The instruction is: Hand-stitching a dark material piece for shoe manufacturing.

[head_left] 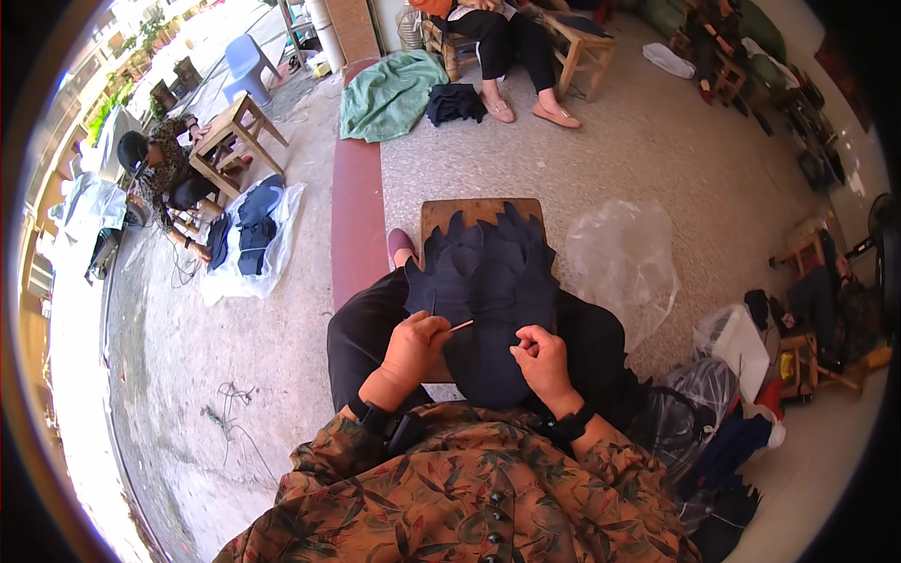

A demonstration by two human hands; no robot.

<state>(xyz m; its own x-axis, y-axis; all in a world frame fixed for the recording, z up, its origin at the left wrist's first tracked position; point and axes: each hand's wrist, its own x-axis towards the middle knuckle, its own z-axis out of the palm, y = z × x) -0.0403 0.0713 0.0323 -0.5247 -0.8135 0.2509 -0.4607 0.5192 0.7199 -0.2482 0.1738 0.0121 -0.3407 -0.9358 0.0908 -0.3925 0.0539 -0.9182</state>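
Dark navy fabric pieces (497, 272) with jagged, pointed far edges lie layered over a small wooden stool (449, 212) and my lap. My left hand (413, 347) is closed around a thin, pale, stick-like tool (461, 326), whose tip points right above the fabric. The exact kind of tool is too small to make out. To the right, my right hand (542, 361) is closed in a pinch over the fabric's near part. Whatever lies between those fingertips, if anything, is hidden.
Clear plastic sheeting (624, 263) lies on the floor at right, above bagged dark cloth (699, 385). At left, another person (174, 169) bends over dark fabric (255, 225) on plastic. A green cloth (392, 94) and black fabric (455, 103) lie ahead, near a seated person's feet.
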